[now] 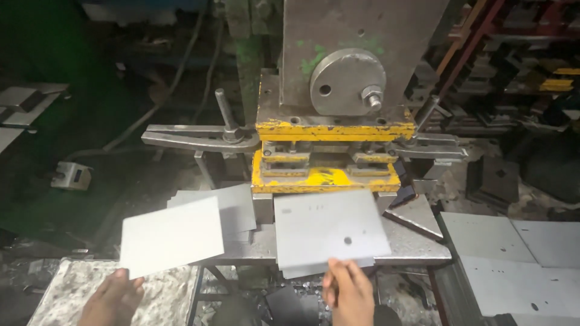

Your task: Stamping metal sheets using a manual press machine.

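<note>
The left hand (112, 299) is lowest in view, its grip closed on the near edge of a flat grey rectangular metal sheet (172, 235), which it holds tilted above a speckled grey stone slab (72, 290). The right hand (349, 293) grasps the near edge of a second grey metal sheet with small holes (329, 226), which lies on the steel table (417, 244) under the press. Behind it stands the yellow, worn press die (326, 178). Farther right lie more grey sheets (513, 253).
</note>
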